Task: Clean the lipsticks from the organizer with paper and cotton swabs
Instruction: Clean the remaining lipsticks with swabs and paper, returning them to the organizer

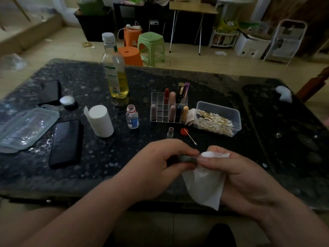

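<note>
- The left hand [156,168] gripped a dark lipstick [187,159] sideways, fingers curled round its barrel, so that one end stuck out toward the other hand. It was held just above the near part of the table [106,157], well apart from the organizer.
- The right hand [236,175] pinched a sheet of paper [204,186] between thumb and fingers and pressed it over that exposed end, probably to wipe it. The rest of the sheet hung loose below the palm.
- Whether the paper met the stick itself or only the tube's rim I could not tell, since the fold hid the tip.
- A clear cap [170,132] stood upright beyond the hands, most likely pulled off this lipstick and parked within reach for refitting.
- The organizer [160,104] stood farther back with other lipsticks [172,98] upright in its cells (several cells on the left were bare), so the cleaned one had a slot to return to.
- An open box [219,106] of swabs [213,122] sat just right of the organizer, handy for picking.
- A lone swab [191,138] lay with one end on a red lid [184,131], probably to keep a used tip off the table. The lid seemed to belong to the open small bottle [132,119] nearby.
- The roll [100,120] stood left of that bottle, its flap loose for tearing.
</note>
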A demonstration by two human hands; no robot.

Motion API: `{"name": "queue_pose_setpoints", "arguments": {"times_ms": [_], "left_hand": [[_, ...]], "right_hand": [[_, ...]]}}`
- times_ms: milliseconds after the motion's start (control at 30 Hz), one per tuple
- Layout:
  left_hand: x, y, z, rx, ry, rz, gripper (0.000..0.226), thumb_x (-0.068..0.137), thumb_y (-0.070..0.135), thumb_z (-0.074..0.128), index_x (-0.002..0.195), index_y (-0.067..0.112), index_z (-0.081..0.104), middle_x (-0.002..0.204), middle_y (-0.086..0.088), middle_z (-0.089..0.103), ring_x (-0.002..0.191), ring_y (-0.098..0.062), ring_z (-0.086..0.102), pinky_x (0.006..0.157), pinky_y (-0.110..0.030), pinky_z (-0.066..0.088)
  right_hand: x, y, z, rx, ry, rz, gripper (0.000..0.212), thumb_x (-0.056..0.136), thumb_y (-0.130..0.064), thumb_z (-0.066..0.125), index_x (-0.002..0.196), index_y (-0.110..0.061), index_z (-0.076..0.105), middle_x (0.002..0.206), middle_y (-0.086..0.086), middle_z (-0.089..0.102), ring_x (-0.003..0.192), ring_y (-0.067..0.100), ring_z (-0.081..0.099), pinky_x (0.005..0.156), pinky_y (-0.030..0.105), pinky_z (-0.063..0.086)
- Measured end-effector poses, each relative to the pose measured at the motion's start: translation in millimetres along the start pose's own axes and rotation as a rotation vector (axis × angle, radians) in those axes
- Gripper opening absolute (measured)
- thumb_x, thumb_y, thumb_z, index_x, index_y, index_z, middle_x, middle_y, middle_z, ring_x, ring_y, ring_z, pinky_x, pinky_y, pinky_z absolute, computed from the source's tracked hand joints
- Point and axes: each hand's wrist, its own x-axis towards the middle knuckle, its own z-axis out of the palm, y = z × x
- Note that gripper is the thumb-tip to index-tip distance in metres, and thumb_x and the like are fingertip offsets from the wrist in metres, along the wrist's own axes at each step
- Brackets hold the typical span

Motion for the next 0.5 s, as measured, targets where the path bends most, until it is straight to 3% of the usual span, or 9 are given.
{"name": "queue_pose_setpoints", "arguments": {"times_ms": [67,167,267,333,400,500], "left_hand": [[1,1,-2,-0.197,-0.037,-0.212,0.035,0.089,0.027,0.077,0.117,0.043,0.065,0.105,0.018,0.07,0.096,-0.003,0.069,0.082,-0.022,0.056],[5,6,-11,-0.69,-0.223,-0.575,0.034,0.085,0.043,0.077,0.112,0.025,0.066,0.091,0.0,0.071,0.071,-0.013,0.065,0.061,-0.03,0.052],[8,14,-16,-1.021,-0.402,-0.729,0.063,0.091,0.07,0.052,0.097,0.009,0.065,0.074,-0.007,0.057,0.055,-0.016,0.048,0.042,-0.023,0.038],[9,18,-14,-1.0,-0.419,-0.793,0.067,0.09,0.074,0.044,0.087,0.009,0.061,0.066,-0.004,0.048,0.049,-0.013,0.039,0.036,-0.02,0.029],[8,20,-13,-0.994,-0.363,-0.818,0.054,0.087,0.066,0.053,0.073,0.014,0.059,0.062,0.0,0.041,0.046,-0.01,0.031,0.035,-0.018,0.025],[5,22,-12,-1.043,-0.272,-0.75,0.038,0.088,0.052,0.059,0.075,0.018,0.069,0.063,0.002,0.041,0.046,-0.008,0.03,0.035,-0.018,0.029]], "right_hand": [[1,2,-3,-0.27,0.036,-0.151,0.025,0.071,-0.014,0.08,0.059,-0.021,0.06,0.071,0.009,0.066,0.066,0.019,0.065,0.056,0.029,0.052],[2,5,-7,-0.808,0.077,-0.571,0.028,0.085,-0.017,0.078,0.067,-0.026,0.06,0.078,0.0,0.067,0.071,0.013,0.064,0.061,0.025,0.051],[5,11,-14,-1.099,-0.056,-0.912,0.02,0.087,-0.017,0.071,0.078,-0.023,0.054,0.089,-0.003,0.059,0.081,0.02,0.061,0.067,0.031,0.052],[7,13,-14,-1.189,-0.101,-0.95,0.019,0.089,-0.016,0.069,0.078,-0.021,0.054,0.093,-0.003,0.058,0.087,0.02,0.061,0.068,0.031,0.052],[7,13,-11,-1.255,-0.105,-0.945,0.022,0.09,-0.016,0.068,0.077,-0.025,0.053,0.09,-0.009,0.056,0.089,0.017,0.059,0.069,0.025,0.049],[6,15,-7,-1.235,-0.055,-0.921,0.021,0.09,-0.016,0.07,0.077,-0.023,0.054,0.088,-0.009,0.058,0.084,0.017,0.06,0.07,0.022,0.047]]}}
